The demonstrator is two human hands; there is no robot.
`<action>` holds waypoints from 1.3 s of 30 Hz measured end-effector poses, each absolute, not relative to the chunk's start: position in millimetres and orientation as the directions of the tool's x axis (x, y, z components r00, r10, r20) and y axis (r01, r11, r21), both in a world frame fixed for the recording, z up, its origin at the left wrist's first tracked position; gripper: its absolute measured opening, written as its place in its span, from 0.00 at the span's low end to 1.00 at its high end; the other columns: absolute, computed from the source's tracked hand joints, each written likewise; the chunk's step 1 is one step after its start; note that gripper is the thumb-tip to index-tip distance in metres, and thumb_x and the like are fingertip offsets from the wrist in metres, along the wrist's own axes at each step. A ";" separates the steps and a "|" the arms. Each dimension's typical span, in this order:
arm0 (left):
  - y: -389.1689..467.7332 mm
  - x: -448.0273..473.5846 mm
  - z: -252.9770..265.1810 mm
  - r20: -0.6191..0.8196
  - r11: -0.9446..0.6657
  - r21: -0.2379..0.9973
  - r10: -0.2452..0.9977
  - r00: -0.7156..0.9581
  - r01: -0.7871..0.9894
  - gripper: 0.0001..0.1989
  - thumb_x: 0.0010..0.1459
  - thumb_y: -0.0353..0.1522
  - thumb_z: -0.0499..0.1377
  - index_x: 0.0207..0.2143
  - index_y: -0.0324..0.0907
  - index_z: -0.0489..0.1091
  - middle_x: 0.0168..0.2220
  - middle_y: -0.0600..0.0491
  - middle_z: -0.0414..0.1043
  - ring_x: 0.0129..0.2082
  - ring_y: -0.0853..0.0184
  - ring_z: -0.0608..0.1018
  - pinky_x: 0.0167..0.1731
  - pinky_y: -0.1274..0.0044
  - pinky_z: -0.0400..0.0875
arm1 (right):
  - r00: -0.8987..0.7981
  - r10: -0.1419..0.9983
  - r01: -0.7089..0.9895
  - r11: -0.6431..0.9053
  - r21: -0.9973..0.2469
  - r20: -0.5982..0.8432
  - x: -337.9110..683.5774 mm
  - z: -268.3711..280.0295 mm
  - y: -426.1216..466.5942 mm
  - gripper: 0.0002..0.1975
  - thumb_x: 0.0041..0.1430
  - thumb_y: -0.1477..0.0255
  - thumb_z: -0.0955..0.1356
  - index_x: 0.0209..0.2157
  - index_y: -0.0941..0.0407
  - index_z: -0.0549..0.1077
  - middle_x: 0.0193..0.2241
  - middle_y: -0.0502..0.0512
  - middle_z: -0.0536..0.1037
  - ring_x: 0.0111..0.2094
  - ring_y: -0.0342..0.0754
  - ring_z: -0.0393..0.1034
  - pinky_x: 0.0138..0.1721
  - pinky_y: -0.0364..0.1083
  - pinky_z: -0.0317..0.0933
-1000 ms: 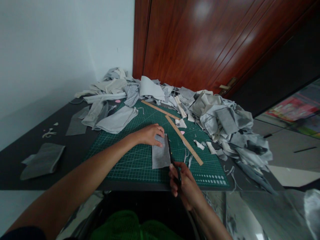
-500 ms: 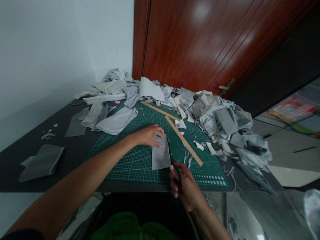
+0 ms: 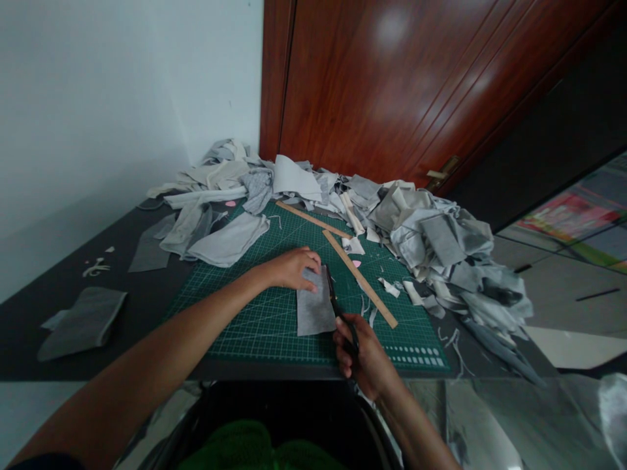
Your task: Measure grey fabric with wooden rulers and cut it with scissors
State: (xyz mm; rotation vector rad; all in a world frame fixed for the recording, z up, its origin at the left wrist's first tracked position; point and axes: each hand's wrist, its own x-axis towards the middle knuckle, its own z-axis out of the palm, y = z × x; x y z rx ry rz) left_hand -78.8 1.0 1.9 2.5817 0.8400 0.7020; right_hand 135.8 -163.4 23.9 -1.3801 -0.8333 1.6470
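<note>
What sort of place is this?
Probably a small sewing or fabric-craft workspace, perhaps at home. A green cutting mat lies on the dark table, fabric scraps are heaped along its far side, and the right hand holds black scissors beside a grey cloth piece.

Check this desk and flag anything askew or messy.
Untidy more than odd: a crumpled cloth heap crowds the far edge and right side, loose scraps litter the mat, and two rulers lie askew on it, out of line with its edges. The grey piece under the left hand looks flat.
</note>
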 end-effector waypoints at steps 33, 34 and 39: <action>1.4 -79.7 2.5 0.356 -0.784 0.420 0.605 0.712 0.457 0.19 0.46 0.42 0.73 0.39 0.44 0.79 0.46 0.51 0.76 0.46 0.62 0.77 0.52 0.70 0.64 | -0.025 0.899 -0.231 -0.431 -0.872 -0.438 137.7 16.1 -170.4 0.32 0.41 0.50 0.78 0.39 0.52 0.64 0.21 0.38 0.68 0.14 0.36 0.55 0.10 0.36 0.50; 0.4 -79.5 4.0 0.354 -0.786 0.409 0.605 0.713 0.464 0.19 0.47 0.42 0.73 0.39 0.44 0.79 0.46 0.50 0.76 0.46 0.61 0.76 0.51 0.70 0.65 | 0.007 0.897 -0.264 -0.424 -0.866 -0.442 139.4 15.6 -172.2 0.32 0.40 0.50 0.78 0.39 0.52 0.64 0.21 0.38 0.67 0.14 0.36 0.55 0.10 0.36 0.50; -14.4 -70.8 16.7 0.289 -0.765 0.293 0.643 0.709 0.574 0.19 0.50 0.47 0.70 0.38 0.43 0.77 0.44 0.51 0.76 0.43 0.59 0.75 0.48 0.69 0.65 | 0.094 0.909 -0.355 -0.350 -0.867 -0.406 158.5 7.9 -200.7 0.29 0.44 0.52 0.78 0.39 0.50 0.63 0.22 0.39 0.67 0.14 0.36 0.54 0.10 0.35 0.48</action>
